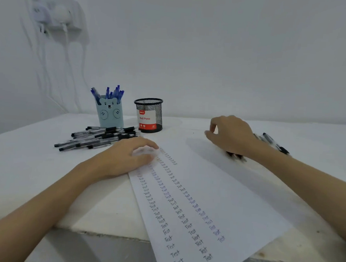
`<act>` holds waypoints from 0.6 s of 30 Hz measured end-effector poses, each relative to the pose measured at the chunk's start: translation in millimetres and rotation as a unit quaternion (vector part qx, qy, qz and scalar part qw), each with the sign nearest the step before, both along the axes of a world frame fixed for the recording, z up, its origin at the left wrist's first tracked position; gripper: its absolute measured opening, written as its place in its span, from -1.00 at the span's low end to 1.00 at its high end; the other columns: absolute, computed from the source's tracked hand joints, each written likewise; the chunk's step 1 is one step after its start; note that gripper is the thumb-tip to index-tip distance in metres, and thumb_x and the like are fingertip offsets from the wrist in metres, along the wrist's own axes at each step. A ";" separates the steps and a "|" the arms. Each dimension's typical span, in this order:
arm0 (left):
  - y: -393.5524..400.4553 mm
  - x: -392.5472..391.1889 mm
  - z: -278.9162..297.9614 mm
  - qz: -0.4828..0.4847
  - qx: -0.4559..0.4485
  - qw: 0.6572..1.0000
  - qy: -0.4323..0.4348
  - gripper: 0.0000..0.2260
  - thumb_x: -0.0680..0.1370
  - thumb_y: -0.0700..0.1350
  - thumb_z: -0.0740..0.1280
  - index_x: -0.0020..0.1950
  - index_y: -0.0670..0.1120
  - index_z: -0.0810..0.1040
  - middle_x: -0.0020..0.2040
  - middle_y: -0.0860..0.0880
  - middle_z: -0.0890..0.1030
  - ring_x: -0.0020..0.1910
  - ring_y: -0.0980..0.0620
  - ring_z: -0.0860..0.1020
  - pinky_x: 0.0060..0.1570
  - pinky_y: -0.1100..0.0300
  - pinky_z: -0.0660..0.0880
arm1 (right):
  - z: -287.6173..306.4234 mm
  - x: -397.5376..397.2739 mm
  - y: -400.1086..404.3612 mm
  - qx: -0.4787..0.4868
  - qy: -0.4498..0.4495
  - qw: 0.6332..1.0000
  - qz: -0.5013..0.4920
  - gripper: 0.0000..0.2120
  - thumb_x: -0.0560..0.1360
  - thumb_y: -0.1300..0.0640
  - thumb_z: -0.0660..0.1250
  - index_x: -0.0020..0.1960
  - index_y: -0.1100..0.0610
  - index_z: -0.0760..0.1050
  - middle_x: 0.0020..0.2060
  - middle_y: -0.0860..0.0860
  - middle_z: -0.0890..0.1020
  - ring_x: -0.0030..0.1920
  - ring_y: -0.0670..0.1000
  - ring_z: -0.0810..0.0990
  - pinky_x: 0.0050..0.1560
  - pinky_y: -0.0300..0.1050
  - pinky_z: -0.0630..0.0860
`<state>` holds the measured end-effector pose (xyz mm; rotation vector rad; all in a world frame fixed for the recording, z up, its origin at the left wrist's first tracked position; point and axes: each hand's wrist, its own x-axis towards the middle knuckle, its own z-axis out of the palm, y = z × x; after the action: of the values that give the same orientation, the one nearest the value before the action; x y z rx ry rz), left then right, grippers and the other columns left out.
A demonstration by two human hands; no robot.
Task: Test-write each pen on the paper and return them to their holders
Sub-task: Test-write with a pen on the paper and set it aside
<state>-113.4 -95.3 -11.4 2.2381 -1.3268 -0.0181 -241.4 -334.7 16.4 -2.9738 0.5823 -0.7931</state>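
Left hand (126,158) lies flat, fingers straight, pressing the white written-on paper sheet (215,193). Right hand (230,133) hovers with loosely curled fingers above black-capped pens (275,143); any grasp cannot be told.

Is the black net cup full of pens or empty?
No pens poke out above the rim of the black mesh cup, unlike the bear cup full of blue pens. Only a red-and-white label shows through the mesh.

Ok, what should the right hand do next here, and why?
Probably close on one black pen from the loose ones beside it. The right hand hovers there with curled fingers, seemingly holding nothing, while the left hand presses the paper flat, ready for another test word.
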 end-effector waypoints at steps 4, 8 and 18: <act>37.8 11.1 1.3 0.037 -0.015 0.999 -0.024 -0.85 0.58 0.01 0.24 0.11 0.20 0.52 0.14 0.31 0.49 0.15 0.38 0.40 0.08 0.40 0.29 | 30.7 20.6 50.0 -0.013 0.033 0.993 0.112 -0.83 0.52 0.01 0.26 -0.10 0.11 0.51 -0.32 -0.06 0.44 -0.13 0.05 0.44 -0.20 -0.15 0.28; 87.6 24.7 -5.1 0.082 -0.034 0.994 -0.056 -0.84 0.56 -0.13 0.28 0.04 0.10 0.58 0.04 0.24 0.55 0.06 0.40 0.42 -0.06 0.54 0.27 | 41.9 61.3 99.8 -0.053 0.117 0.973 0.193 -0.76 0.51 0.12 0.20 0.03 0.19 0.58 -0.05 0.08 0.63 0.00 0.14 0.55 0.00 -0.09 0.51; 119.7 41.8 -19.6 0.143 -0.067 0.985 -0.063 -0.80 0.44 0.01 0.18 -0.01 0.14 0.55 0.01 0.25 0.52 0.05 0.25 0.48 0.06 0.45 0.32 | 1.2 143.3 169.2 -0.177 0.115 0.946 0.248 -0.68 0.51 0.24 0.21 0.26 0.18 0.38 0.16 0.12 0.50 0.18 0.11 0.40 0.07 -0.04 0.36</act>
<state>-71.7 24.4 -30.9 2.3233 -1.0228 0.3109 -98.1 -165.5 17.6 -3.3217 -0.3544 -0.5536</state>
